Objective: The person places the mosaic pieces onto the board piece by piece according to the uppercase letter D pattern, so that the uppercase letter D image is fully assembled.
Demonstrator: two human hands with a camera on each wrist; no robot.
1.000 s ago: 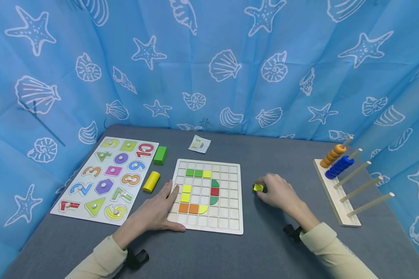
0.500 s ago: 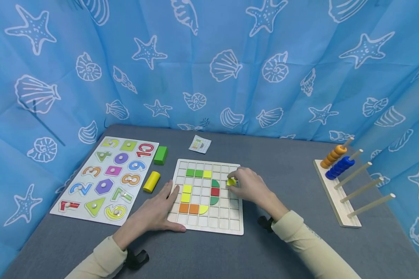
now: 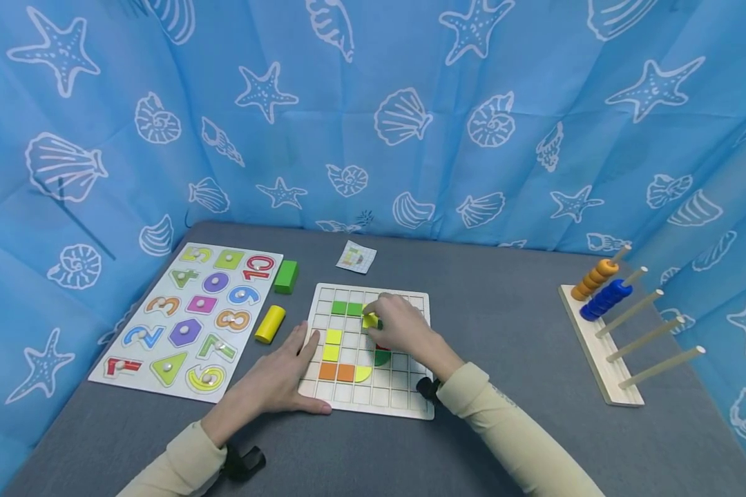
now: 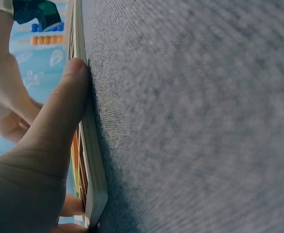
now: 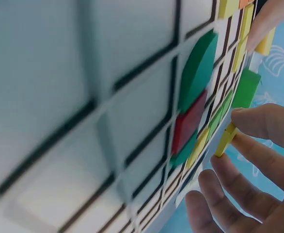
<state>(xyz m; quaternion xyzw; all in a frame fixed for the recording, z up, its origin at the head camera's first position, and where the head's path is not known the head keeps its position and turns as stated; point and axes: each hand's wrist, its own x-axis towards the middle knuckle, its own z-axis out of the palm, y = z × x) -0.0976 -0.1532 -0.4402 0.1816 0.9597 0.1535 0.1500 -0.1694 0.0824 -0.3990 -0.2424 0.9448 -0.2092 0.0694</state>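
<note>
A wooden grid board (image 3: pixel 404 400) lies on the table, holding green, yellow, orange and red tiles. My left hand (image 3: pixel 272 379) rests against its lower left corner, fingers along the left side and thumb at the near edge. In the left wrist view the thumb (image 4: pixel 59 116) lies against the board's rim. Over the board's upper middle, my right hand (image 3: pixel 404 331) pinches a small yellow tile (image 5: pixel 225 140) between thumb and fingertips. The hand partly hides the red tile (image 5: pixel 188 124) and the green rounded pieces beside it in the head view.
A number-and-shape puzzle board (image 3: pixel 168 324) lies at the left. Between the boards are a green block (image 3: pixel 286 277) and a yellow cylinder (image 3: pixel 270 324). Behind the grid lies a small pattern card (image 3: pixel 356 257). A peg stand with orange and blue beads (image 3: pixel 603 345) is at the right.
My right hand has carried the yellow tile leftward from the table right of the grid board to above its upper middle. My left hand has stayed at the corner.
</note>
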